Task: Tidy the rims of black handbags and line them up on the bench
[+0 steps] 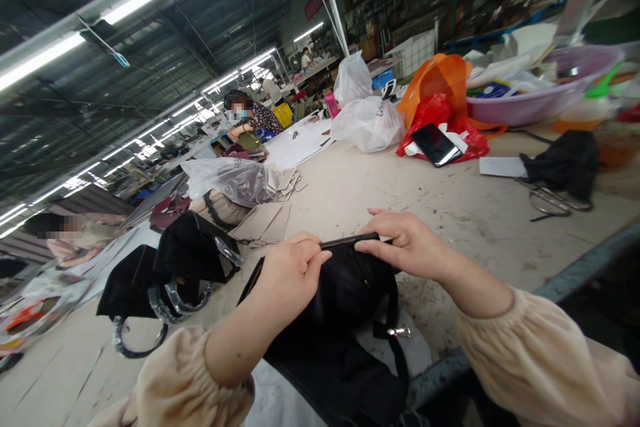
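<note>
Left hand (295, 270) pinches one end of the strip (350, 241), right hand (407, 240) the other, at twelve o'clock on the black bag (345, 293) (two handbags (185, 247) sit at nine)! Looks like steadying that edge; next move seems to call for even pressure.

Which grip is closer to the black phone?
Right. The right grip is in front of the phone and a bit to its left; the left grip is farther away, farther left.
</note>
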`<move>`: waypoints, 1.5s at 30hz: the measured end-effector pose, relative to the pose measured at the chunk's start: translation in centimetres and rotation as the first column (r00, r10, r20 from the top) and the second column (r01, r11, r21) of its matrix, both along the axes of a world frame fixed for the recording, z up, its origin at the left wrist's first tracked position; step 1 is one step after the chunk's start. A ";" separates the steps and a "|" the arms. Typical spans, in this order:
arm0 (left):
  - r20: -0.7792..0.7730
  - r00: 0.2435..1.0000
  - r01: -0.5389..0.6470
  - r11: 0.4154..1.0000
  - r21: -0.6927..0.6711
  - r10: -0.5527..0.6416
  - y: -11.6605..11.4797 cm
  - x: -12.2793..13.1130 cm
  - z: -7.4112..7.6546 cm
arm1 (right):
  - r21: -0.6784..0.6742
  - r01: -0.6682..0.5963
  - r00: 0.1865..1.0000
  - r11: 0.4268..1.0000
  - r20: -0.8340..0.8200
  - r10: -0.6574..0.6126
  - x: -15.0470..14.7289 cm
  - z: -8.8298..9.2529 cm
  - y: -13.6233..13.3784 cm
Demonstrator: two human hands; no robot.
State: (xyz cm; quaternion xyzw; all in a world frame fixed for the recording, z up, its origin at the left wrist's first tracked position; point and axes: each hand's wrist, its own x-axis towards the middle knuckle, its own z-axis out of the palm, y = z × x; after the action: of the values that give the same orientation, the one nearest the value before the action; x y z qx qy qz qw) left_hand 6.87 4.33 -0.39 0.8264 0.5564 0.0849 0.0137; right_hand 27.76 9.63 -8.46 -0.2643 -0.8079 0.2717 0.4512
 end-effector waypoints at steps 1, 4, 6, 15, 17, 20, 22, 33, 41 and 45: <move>-0.004 1.000 0.000 1.000 0.002 0.000 0.0 0.0 0.0 | -0.002 0.003 1.000 1.000 0.002 -0.003 0.0 0.0 0.0; -0.008 1.000 -0.006 1.000 -0.005 0.006 0.2 0.1 0.1 | 0.015 0.001 0.999 1.000 0.036 -0.001 0.1 0.0 0.0; -0.008 1.000 -0.015 1.000 -0.014 0.015 0.2 0.2 0.1 | 0.053 0.000 0.998 0.999 0.062 -0.003 0.1 0.2 -0.1; -0.006 1.000 -0.018 0.999 -0.029 0.017 0.3 0.0 -0.1 | 0.166 0.062 0.991 0.984 0.107 -0.081 -1.1 0.5 -0.4; -0.013 1.000 -0.020 0.999 -0.031 0.020 0.3 0.1 -0.1 | 0.177 0.069 0.991 0.982 0.105 -0.089 -1.4 0.4 -0.3; -0.026 0.999 -0.027 0.999 -0.038 0.026 0.3 0.2 0.0 | 0.186 0.073 0.994 0.980 0.071 -0.087 -1.6 0.4 -0.3; -0.037 0.999 -0.028 0.999 -0.037 0.027 0.4 0.2 0.0 | 0.195 0.077 0.994 0.978 0.058 -0.090 -1.6 0.4 -0.3; 0.000 1.000 0.015 1.000 -0.018 -0.015 0.5 -0.2 -0.2 | 0.200 0.093 0.974 0.975 0.187 -0.131 -1.5 0.6 -0.6; -0.016 1.000 0.004 1.000 -0.019 -0.004 0.5 -0.1 -0.3 | 0.213 0.061 0.988 0.975 0.125 -0.089 -1.8 0.5 -0.5; -0.007 0.999 -0.034 0.999 -0.010 0.033 0.5 0.0 -0.2 | 0.208 0.049 0.986 0.977 0.146 -0.081 -1.8 0.7 -0.5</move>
State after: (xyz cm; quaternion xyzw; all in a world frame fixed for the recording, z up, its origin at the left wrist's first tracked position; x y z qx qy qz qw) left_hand 6.85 4.81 -0.62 0.8172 0.5707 0.0795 0.0145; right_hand 25.96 9.09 -7.78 -0.2634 -0.8547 0.1517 0.4209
